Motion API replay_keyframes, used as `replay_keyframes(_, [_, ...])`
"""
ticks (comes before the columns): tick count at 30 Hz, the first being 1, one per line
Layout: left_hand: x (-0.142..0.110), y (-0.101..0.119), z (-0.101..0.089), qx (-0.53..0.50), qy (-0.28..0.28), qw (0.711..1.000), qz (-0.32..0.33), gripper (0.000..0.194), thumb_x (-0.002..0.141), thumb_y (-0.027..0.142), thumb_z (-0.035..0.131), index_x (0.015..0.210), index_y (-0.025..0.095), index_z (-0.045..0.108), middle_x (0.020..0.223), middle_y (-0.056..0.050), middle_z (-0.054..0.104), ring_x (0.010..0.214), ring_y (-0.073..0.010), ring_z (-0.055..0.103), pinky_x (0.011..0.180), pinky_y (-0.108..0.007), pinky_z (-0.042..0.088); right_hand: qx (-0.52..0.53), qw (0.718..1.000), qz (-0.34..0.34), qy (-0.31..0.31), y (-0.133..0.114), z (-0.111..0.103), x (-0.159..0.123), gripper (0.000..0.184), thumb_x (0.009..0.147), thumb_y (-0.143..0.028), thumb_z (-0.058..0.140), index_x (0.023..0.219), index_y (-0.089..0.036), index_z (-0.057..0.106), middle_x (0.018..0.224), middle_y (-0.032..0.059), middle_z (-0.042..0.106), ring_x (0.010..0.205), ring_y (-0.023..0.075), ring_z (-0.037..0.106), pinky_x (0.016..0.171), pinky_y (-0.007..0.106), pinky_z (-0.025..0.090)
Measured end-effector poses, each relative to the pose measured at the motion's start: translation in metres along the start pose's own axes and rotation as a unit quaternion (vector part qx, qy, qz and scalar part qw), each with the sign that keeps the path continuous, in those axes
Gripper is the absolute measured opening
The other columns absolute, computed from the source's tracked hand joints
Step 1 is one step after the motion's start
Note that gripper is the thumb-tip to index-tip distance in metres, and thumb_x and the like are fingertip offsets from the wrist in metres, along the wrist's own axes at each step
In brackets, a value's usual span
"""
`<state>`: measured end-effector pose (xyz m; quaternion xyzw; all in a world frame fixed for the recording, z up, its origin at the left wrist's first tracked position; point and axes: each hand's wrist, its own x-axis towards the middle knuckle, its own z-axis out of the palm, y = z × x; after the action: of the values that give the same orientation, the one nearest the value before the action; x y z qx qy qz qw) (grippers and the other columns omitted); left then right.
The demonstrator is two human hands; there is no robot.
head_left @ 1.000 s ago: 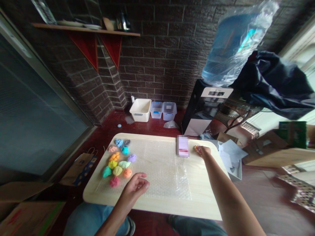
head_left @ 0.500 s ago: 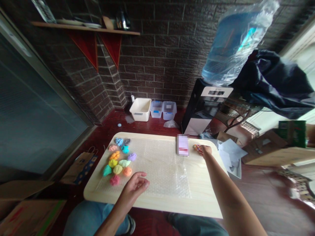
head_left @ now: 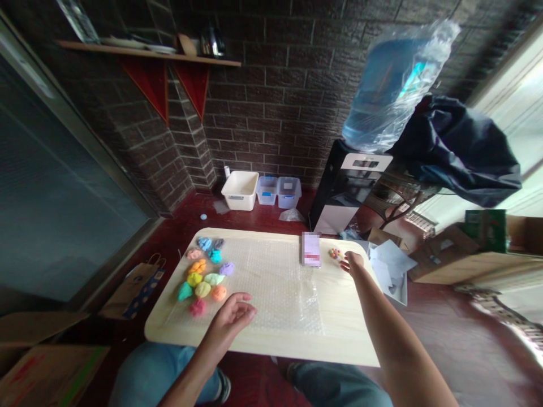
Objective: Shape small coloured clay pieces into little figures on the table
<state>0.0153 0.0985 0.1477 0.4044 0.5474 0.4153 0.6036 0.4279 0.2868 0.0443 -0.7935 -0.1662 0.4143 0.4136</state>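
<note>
My left hand (head_left: 235, 314) hovers over the near edge of a sheet of bubble wrap (head_left: 271, 282), its fingers loosely curved and apart, with nothing in it. At the far right of the table, my right hand (head_left: 353, 264) is beside a small cluster of multicoloured beads or balls (head_left: 335, 253), too small to name surely. Its fingers look apart and I see nothing held. Several soft lumps of coloured dough or clay lie on the left, among them a pink lump (head_left: 197, 307), an orange lump (head_left: 219, 292) and a purple lump (head_left: 227, 268).
A phone-like flat object (head_left: 311, 250) with a blurred screen lies by the table's (head_left: 352, 339) far edge. Beyond stand a cream bin (head_left: 240, 192), two clear plastic boxes and a water dispenser (head_left: 345, 189). Cardboard boxes (head_left: 449, 254) are on the right.
My right hand has drawn slightly back from the small multicoloured cluster, which now shows more on the table. The left hand has barely moved. The view has shifted slightly.
</note>
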Motion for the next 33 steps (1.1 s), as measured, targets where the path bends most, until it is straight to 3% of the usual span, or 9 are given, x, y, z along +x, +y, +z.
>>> replay_keyframes(7, [-0.010,-0.004,-0.002,0.001,-0.005,1.000,0.016,0.042,0.070,0.044,0.071,0.100,0.018,0.057,0.081,-0.004,0.066,0.083,-0.0183,0.061,0.078,-0.030,0.045,-0.094,0.990,-0.102,-0.012,0.014,-0.019,-0.012,0.034,0.092,-0.034,0.057,0.121,-0.017,0.055,0.122,0.0086,0.058,0.102,0.0211,0.061,0.085,0.042,0.053])
replay_keyframes(13, [-0.018,-0.009,-0.001,-0.003,0.004,1.000,0.024,0.041,0.069,0.044,0.071,0.098,0.018,0.058,0.078,-0.003,0.066,0.079,-0.0173,0.061,0.077,-0.030,0.044,-0.196,0.966,-0.168,-0.010,0.023,-0.020,-0.007,0.033,0.092,-0.033,0.057,0.121,-0.018,0.055,0.123,0.0084,0.058,0.102,0.0212,0.061,0.086,0.042,0.053])
replay_keyframes(25, [-0.003,-0.006,-0.003,0.013,0.023,1.000,0.000,0.040,0.070,0.044,0.070,0.099,0.019,0.058,0.078,-0.002,0.067,0.081,-0.0174,0.061,0.078,-0.029,0.044,-0.340,0.932,-0.127,-0.006,0.009,0.005,0.031,0.031,0.092,-0.035,0.056,0.118,-0.018,0.057,0.121,0.0076,0.059,0.101,0.0213,0.061,0.086,0.041,0.053])
replay_keyframes(30, [0.000,-0.001,-0.007,0.033,0.000,0.999,-0.024,0.041,0.069,0.044,0.071,0.099,0.019,0.058,0.083,-0.003,0.067,0.085,-0.0187,0.062,0.080,-0.030,0.045,-0.380,0.918,-0.115,-0.008,0.007,0.008,0.038,0.031,0.092,-0.035,0.056,0.118,-0.018,0.057,0.121,0.0077,0.059,0.101,0.0211,0.061,0.086,0.041,0.053])
replay_keyframes(33, [0.002,-0.003,-0.006,0.022,0.025,0.999,-0.017,0.040,0.069,0.044,0.071,0.098,0.019,0.059,0.080,-0.003,0.067,0.083,-0.0182,0.062,0.079,-0.029,0.045,-0.398,0.910,-0.115,-0.001,0.007,0.010,0.041,0.031,0.092,-0.035,0.056,0.118,-0.018,0.057,0.120,0.0078,0.059,0.101,0.0209,0.061,0.086,0.041,0.053])
